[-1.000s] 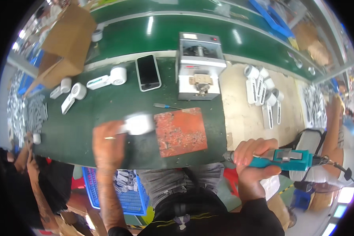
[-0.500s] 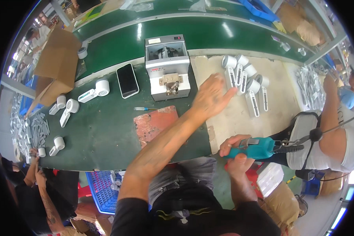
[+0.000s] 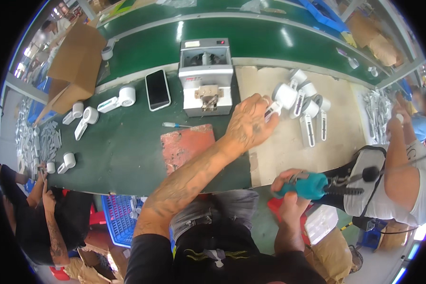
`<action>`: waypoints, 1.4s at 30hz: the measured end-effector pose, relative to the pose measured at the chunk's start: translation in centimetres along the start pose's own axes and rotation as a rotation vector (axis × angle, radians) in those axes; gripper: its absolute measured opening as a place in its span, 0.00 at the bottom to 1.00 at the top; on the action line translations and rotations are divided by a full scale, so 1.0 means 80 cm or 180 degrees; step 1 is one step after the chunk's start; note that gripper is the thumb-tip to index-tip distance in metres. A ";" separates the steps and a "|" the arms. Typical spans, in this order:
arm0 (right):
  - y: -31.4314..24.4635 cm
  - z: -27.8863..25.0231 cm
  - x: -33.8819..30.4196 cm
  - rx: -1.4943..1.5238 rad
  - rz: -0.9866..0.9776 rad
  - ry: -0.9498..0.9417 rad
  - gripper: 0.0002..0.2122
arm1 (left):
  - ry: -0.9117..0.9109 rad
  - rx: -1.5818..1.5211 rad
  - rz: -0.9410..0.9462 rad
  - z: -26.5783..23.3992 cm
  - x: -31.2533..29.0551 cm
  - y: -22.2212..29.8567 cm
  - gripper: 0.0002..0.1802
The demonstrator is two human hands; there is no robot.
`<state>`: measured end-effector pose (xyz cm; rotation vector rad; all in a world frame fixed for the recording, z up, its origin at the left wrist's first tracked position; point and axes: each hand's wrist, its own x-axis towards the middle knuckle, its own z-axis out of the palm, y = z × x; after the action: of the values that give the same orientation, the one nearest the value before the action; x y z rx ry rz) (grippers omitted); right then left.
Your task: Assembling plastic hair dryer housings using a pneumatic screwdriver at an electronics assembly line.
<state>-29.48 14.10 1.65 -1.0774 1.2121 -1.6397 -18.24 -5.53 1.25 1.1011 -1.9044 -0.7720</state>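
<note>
The left hand (image 3: 248, 122) has swung from the red mat (image 3: 187, 143) across to the cluster of white handheld fan housings (image 3: 304, 105) on the tabletop's (image 3: 118, 146) beige right side, fingers now closing on one housing's handle. The right hand (image 3: 288, 187) stays clenched around the teal electric screwdriver (image 3: 310, 185), low by the lap.

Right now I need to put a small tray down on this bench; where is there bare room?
The widest bare patch is the green mat between the orange pad and the white parts at the left. The beige sheet below the left hand is bare too. It is crowded around the white handheld units the left hand reaches.
</note>
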 end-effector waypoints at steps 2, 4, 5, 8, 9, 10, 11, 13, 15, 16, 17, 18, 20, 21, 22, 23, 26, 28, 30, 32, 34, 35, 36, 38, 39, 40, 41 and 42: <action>-0.012 0.017 0.015 -0.0201 0.0118 -0.0001 0.32 | -0.0071 0.0324 0.0420 -0.049 -0.043 0.007 0.13; -0.010 0.015 0.028 -0.0232 0.0277 -0.0126 0.30 | -0.0336 0.0510 0.0386 -0.089 -0.069 0.001 0.14; -0.009 0.026 0.036 -0.0303 0.0093 -0.0113 0.30 | -0.0534 0.0703 0.0491 -0.111 -0.081 -0.004 0.14; -0.005 0.060 0.066 0.0414 -0.0145 -0.0219 0.31 | -0.0068 0.0770 0.1054 -0.148 -0.121 -0.051 0.13; -0.005 0.078 0.081 0.0421 -0.0232 -0.0257 0.34 | -0.0557 0.0223 0.0320 -0.156 -0.125 -0.066 0.12; -0.002 0.096 0.099 0.0414 -0.0239 -0.0318 0.34 | -0.0497 0.0226 0.0306 -0.167 -0.127 -0.070 0.12; 0.000 0.114 0.119 0.0781 -0.0421 -0.0442 0.34 | -0.0643 0.0636 0.0155 -0.178 -0.127 -0.070 0.13; 0.002 0.151 0.158 0.0943 -0.0773 -0.0441 0.32 | -0.0770 0.0990 0.0059 -0.182 -0.125 -0.072 0.15; 0.007 0.195 0.186 0.0601 -0.1076 -0.0416 0.31 | -0.0413 0.0542 0.0221 -0.171 -0.129 -0.084 0.14; 0.010 0.213 0.196 0.0452 -0.1214 -0.0486 0.29 | -0.0373 0.0541 0.0233 -0.172 -0.131 -0.087 0.14; 0.015 0.224 0.206 0.0363 -0.1312 -0.0566 0.27 | -0.0423 0.0602 0.0240 -0.172 -0.134 -0.089 0.14; 0.022 0.230 0.212 0.0354 -0.1326 -0.0594 0.27 | -0.0479 0.0663 0.0243 -0.171 -0.136 -0.091 0.15; 0.039 0.236 0.221 0.0494 -0.1248 -0.0699 0.20 | -0.0385 0.0707 0.0259 -0.167 -0.139 -0.091 0.15; 0.047 0.238 0.224 0.0439 -0.1369 -0.0732 0.18 | -0.0364 0.0640 0.0248 -0.166 -0.139 -0.090 0.15; 0.053 0.237 0.226 0.0428 -0.1358 -0.0745 0.18 | -0.0350 0.0567 0.0238 -0.165 -0.139 -0.091 0.15; 0.059 0.234 0.226 0.0433 -0.1348 -0.0751 0.17 | -0.0351 0.0551 0.0227 -0.164 -0.140 -0.092 0.15; 0.061 0.236 0.225 0.0369 -0.1187 -0.0699 0.16 | -0.0397 0.0579 0.0192 -0.163 -0.140 -0.092 0.15; 0.052 0.237 0.219 0.0291 -0.1026 -0.0634 0.15 | -0.0371 0.0844 0.0185 -0.166 -0.140 -0.096 0.16; 0.040 0.235 0.208 0.0210 -0.0799 -0.0737 0.15 | -0.0477 0.0626 0.0039 -0.168 -0.139 -0.095 0.15; 0.030 0.220 0.193 0.0203 -0.0735 -0.0725 0.16 | -0.0382 0.0517 0.0195 -0.167 -0.136 -0.095 0.15; 0.027 0.209 0.177 0.0240 -0.0546 -0.0531 0.26 | -0.0352 0.0551 0.0187 -0.165 -0.135 -0.097 0.15; 0.030 0.204 0.173 0.0231 -0.0548 -0.0586 0.28 | -0.0321 0.0590 0.0206 -0.164 -0.136 -0.097 0.15; 0.029 0.205 0.169 0.0225 -0.0533 -0.0581 0.28 | -0.0332 0.0581 0.0195 -0.164 -0.136 -0.096 0.15; 0.026 0.208 0.163 0.0061 -0.0528 -0.0702 0.28 | -0.0397 0.0518 0.0137 -0.166 -0.136 -0.094 0.15; 0.028 0.207 0.162 0.0057 -0.0527 -0.0692 0.28 | -0.0406 0.0513 0.0140 -0.165 -0.136 -0.093 0.15; 0.033 0.207 0.161 0.0046 -0.0517 -0.0703 0.28 | -0.0379 0.0526 0.0128 -0.165 -0.137 -0.094 0.14; 0.038 0.207 0.161 0.0034 -0.0507 -0.0714 0.28 | -0.0352 0.0539 0.0115 -0.164 -0.138 -0.094 0.14; 0.041 0.207 0.160 0.0042 -0.0502 -0.0721 0.28 | -0.0350 0.0546 0.0106 -0.162 -0.140 -0.096 0.14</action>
<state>-17.36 -3.22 3.44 -1.3395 0.9886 -1.5892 -0.47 -0.42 -2.01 1.1476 -2.1083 -0.6724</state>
